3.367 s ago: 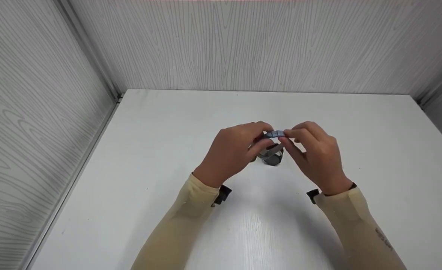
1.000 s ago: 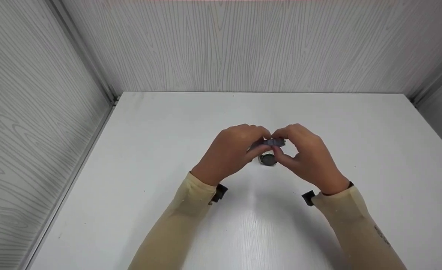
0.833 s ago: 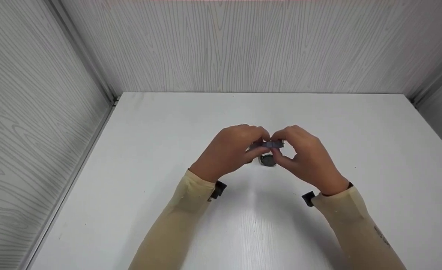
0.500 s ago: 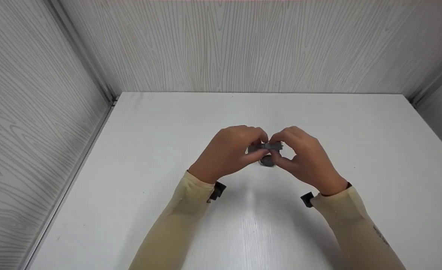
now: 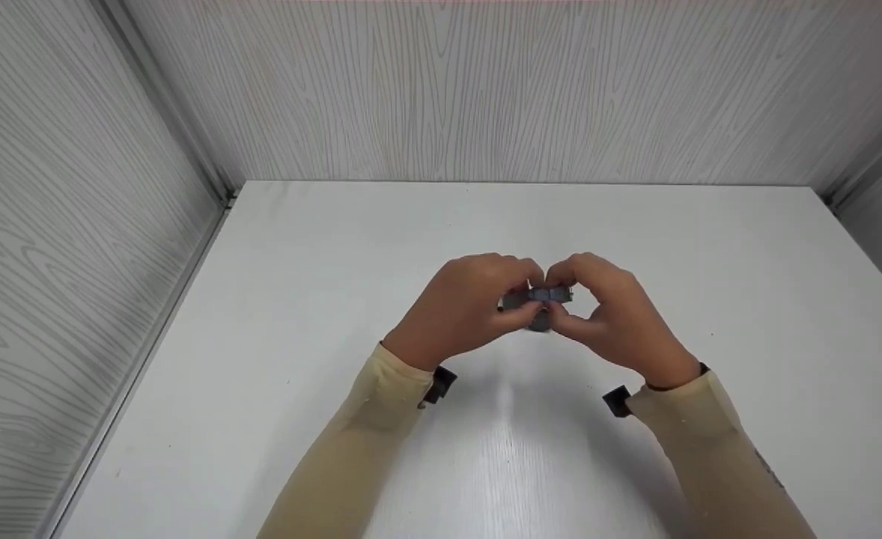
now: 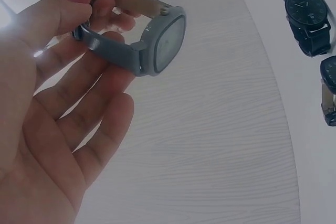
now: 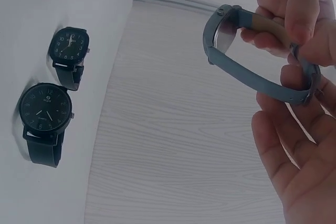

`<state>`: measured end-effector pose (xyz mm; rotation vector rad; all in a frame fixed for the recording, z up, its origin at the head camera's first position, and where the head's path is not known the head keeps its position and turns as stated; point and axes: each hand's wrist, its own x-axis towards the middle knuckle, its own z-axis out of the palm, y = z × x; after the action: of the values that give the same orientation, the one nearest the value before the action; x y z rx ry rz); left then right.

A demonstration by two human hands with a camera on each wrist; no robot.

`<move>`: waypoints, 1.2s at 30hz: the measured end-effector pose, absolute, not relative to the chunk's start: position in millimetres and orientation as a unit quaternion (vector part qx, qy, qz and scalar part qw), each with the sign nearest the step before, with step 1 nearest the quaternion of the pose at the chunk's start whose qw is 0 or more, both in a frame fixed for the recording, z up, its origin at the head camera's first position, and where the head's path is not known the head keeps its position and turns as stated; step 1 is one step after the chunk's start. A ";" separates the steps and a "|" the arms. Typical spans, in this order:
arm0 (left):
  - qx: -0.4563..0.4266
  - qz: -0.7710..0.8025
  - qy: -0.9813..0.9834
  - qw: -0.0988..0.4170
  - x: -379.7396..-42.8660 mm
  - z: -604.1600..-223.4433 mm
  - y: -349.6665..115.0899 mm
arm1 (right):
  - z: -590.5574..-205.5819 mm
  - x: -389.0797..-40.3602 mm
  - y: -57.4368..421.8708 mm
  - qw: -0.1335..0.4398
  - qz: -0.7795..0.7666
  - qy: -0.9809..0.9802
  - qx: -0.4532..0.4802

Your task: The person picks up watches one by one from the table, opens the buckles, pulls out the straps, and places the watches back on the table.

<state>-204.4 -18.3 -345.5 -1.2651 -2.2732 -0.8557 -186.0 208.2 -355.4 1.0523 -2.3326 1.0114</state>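
A blue-grey wristwatch point(image 5: 550, 294) with a squarish case point(image 6: 167, 43) is held up above the table by both hands. Its strap, tan on the inside, curves into a loop whose buckle end point(image 7: 314, 80) lies among the fingertips. The left hand point(image 5: 460, 307) pinches the strap between thumb and index finger, its other fingers spread loosely below in the left wrist view. From the other side, the right hand point(image 5: 621, 314) also pinches the strap near the buckle, fingertips almost meeting the left ones. Fingers partly hide the buckle.
Two black watches lie on the white table point(image 5: 336, 247), a round one point(image 7: 46, 107) and a squarer one point(image 7: 70, 46), beneath and beyond the hands. Wood-grain panels point(image 5: 441, 90) stand at the back and sides.
The hands have drawn closer together and come slightly lower. The blue-grey strap, earlier stretched out between them, is now mostly covered by the fingertips. Both hands keep their pinch on it.
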 end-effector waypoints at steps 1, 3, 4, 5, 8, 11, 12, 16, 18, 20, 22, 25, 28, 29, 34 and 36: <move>-0.453 -0.309 -0.813 0.199 -204.2 -345.2 -18.2 | -355.2 -186.4 208.4 0.191 0.365 -0.831 0.374; -0.453 -0.314 -0.811 0.198 -203.8 -344.8 -18.1 | -354.9 -186.9 208.7 0.184 0.380 -0.828 0.369; -0.453 -0.316 -0.810 0.197 -203.7 -344.6 -18.0 | -354.9 -187.1 208.9 0.180 0.388 -0.826 0.366; -0.452 -0.317 -0.810 0.196 -203.8 -344.5 -17.9 | -354.9 -187.3 209.1 0.177 0.396 -0.825 0.362; -0.450 -0.315 -0.813 0.194 -204.3 -344.4 -17.7 | -354.4 -187.1 209.4 0.169 0.410 -0.824 0.354; -0.443 -0.309 -0.819 0.195 -205.1 -344.6 -18.1 | -353.7 -187.0 209.9 0.164 0.412 -0.827 0.346; -0.441 -0.306 -0.820 0.197 -205.3 -344.5 -18.4 | -353.4 -186.9 210.1 0.161 0.412 -0.829 0.343; -0.440 -0.301 -0.821 0.205 -205.7 -344.3 -19.5 | -352.2 -187.2 209.9 0.163 0.402 -0.836 0.335; -0.442 -0.299 -0.819 0.211 -205.4 -344.0 -19.9 | -351.9 -187.1 209.7 0.176 0.383 -0.843 0.333; -0.443 -0.298 -0.818 0.216 -205.2 -343.7 -20.2 | -351.4 -186.7 209.4 0.193 0.358 -0.849 0.337; -0.442 -0.295 -0.818 0.220 -204.8 -343.5 -20.6 | -350.9 -185.8 209.0 0.208 0.333 -0.853 0.344; -0.443 -0.288 -0.819 0.225 -204.4 -343.0 -20.6 | -350.4 -185.2 208.2 0.219 0.313 -0.854 0.353; -0.445 -0.283 -0.819 0.227 -204.5 -343.3 -20.1 | -350.4 -185.0 207.9 0.220 0.311 -0.854 0.355; -0.445 -0.282 -0.819 0.227 -204.6 -343.6 -20.0 | -350.6 -185.1 207.9 0.220 0.311 -0.854 0.354; -0.444 -0.279 -0.821 0.226 -205.0 -345.1 -19.5 | -351.7 -184.9 208.2 0.221 0.304 -0.857 0.352; -0.444 -0.278 -0.822 0.225 -205.0 -345.0 -19.4 | -352.0 -184.8 208.4 0.223 0.304 -0.856 0.353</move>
<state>-205.0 -19.4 -345.0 -1.2238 -2.2662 -0.7676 -184.8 208.4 -352.0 0.9749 -2.3651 0.8401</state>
